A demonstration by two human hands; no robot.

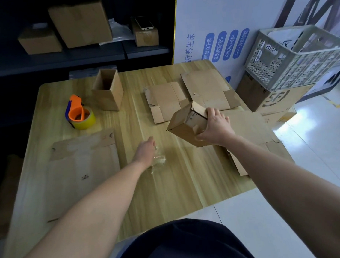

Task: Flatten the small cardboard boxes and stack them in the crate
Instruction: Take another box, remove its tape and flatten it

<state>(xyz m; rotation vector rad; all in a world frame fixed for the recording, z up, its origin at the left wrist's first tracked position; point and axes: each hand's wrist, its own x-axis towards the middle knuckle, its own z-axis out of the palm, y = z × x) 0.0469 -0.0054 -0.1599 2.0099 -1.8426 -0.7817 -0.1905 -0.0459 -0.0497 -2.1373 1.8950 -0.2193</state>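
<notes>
Head view: you are gripping the box [186, 126] one-handed with your right hand [215, 126] near the table's [167, 187] right edge while your left hand [146, 149] is clutching crumpled tape [159, 160], so the box risks slipping.

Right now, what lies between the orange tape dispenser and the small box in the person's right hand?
Head view: mostly bare wooden table; the left hand with crumpled clear tape sits nearer.
</notes>
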